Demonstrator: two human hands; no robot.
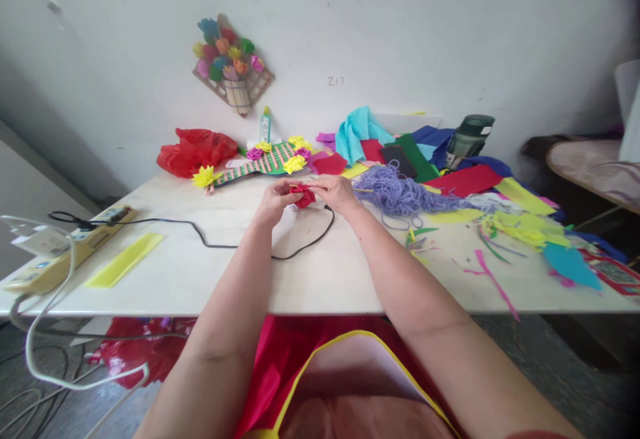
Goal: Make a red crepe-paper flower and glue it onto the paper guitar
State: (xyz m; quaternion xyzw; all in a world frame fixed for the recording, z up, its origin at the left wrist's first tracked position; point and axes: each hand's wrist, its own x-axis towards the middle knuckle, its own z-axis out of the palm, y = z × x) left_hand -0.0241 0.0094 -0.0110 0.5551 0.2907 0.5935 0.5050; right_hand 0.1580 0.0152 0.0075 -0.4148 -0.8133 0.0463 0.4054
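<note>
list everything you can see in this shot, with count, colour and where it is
red paper piece: 1, red, held between both hands above the table middle
table: 1, pale, across the view
black cable: 1, black, on the table from the left to under the hands
yellow strip: 1, yellow, table left
power strip: 1, yellowish, far left edge
red plastic bag: 1, red, back left
flower-trimmed woven piece: 1, green and pink with yellow and purple flowers, behind the hands
glue bottle: 1, green-capped, by the wall
purple yarn: 1 heap, lilac, right of the hands
paper sheets and scraps: many, mixed colours, table right
dark flask: 1, dark green, back right
wall flower craft: 1, multicoloured, on the wall
left hand: 1, on the red paper piece
right hand: 1, on the red paper piece
</note>
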